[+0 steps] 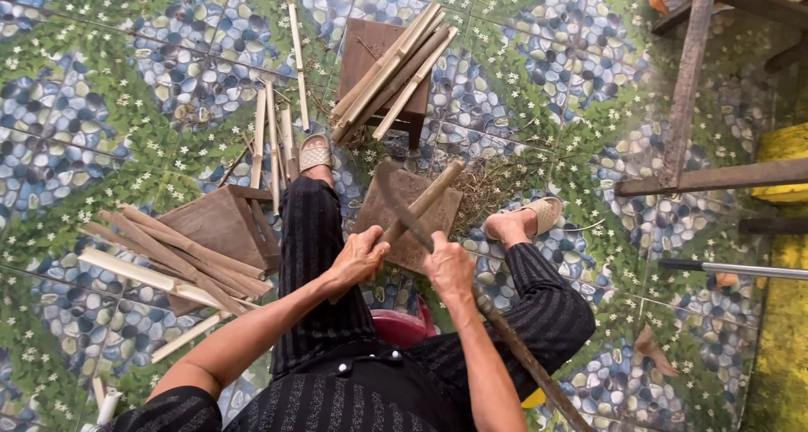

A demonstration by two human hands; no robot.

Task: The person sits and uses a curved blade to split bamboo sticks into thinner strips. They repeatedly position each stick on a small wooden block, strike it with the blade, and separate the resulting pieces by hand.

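I sit on a low red stool (402, 327) over a tiled floor. My left hand (358, 259) grips the lower end of a short bamboo stick (433, 192) that slants up to the right. My right hand (450, 268) holds a long-handled knife; its dark curved blade (400, 205) crosses the bamboo stick, and its handle (530, 365) runs back past my right forearm. Both hands hover above a square wooden block (421, 230) lying between my sandalled feet.
A small wooden stool (362, 49) ahead carries several split bamboo strips (396, 74). Another low stool (215, 221) at left has more strips (177, 259) piled on it. Loose strips lie on the floor. A wooden frame (686, 87) and a metal rod (741, 269) stand at right.
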